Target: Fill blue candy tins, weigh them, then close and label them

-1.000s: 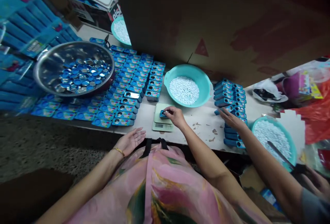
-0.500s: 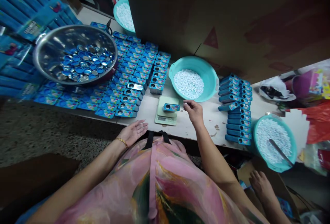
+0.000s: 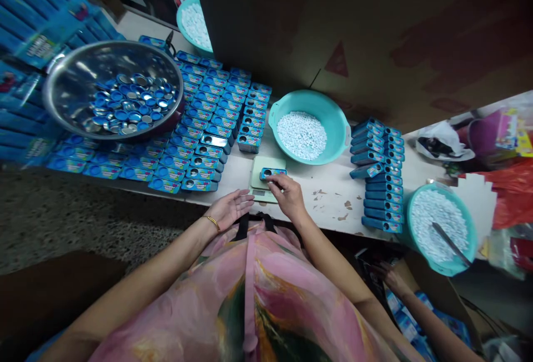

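Note:
A small blue tin (image 3: 272, 172) with a round opening lies on a pale green kitchen scale (image 3: 266, 177) at the table's near edge. My right hand (image 3: 287, 198) is just behind the tin, its fingertips pinched together at the tin's near side; what they hold is too small to make out. My left hand (image 3: 229, 209) rests palm up, fingers spread and empty, at the table edge left of the scale. A teal basin (image 3: 338, 115) of small white tablets stands beyond the scale.
Rows of blue tins (image 3: 200, 129) cover the table's left part beside a steel bowl (image 3: 75, 73) of round lids. Stacked blue tins (image 3: 377, 173) and a second teal basin (image 3: 466, 251) with a scoop stand right. Another person's arm (image 3: 420, 317) reaches low right. A cardboard wall (image 3: 375, 29) rises behind.
My right hand left the tin on the scale, moved right toward the basin, then came back to the tin's near side. The other person's hand withdrew from the stacked tins and dropped below the table.

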Tool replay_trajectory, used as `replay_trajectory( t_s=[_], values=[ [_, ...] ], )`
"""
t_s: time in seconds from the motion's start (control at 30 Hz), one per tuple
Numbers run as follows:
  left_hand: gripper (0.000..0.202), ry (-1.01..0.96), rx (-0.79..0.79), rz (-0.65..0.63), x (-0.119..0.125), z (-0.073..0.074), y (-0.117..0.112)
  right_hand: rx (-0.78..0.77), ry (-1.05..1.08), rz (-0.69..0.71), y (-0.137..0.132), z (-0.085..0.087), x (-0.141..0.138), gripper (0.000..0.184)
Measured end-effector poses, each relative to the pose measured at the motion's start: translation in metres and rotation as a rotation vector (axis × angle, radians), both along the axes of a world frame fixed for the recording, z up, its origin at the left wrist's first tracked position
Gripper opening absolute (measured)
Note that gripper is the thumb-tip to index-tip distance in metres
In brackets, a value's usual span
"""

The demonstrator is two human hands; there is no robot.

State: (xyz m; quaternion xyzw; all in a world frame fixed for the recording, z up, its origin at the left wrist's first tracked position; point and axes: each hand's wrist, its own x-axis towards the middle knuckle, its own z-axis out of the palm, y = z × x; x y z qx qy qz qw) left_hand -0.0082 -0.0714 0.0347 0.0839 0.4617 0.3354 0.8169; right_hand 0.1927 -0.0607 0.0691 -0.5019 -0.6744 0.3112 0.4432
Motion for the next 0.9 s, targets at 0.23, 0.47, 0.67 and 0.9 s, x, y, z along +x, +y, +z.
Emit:
replay_trajectory(
  t_s=[0.23,0.47,0.67,0.9],
  values=[
    [0.024,0.016,-0.015,0.020,-0.003,-0.003,-0.002,-0.006,-0.235,-0.019,0.024,-0.025,0.013,0.026],
    [0.024,0.009,-0.020,0.040,-0.007,-0.008,-0.006,-0.029,-0.073,-0.076,0.024,-0.025,0.015,0.018],
    [0.024,0.027,-0.027,0.067,-0.016,-0.006,-0.007,-0.107,0.170,-0.256,0.016,-0.018,0.033,0.018],
    [0.023,0.049,-0.035,0.067,-0.023,-0.009,-0.010,-0.066,0.135,-0.290,0.011,-0.013,0.038,0.017]
  ],
)
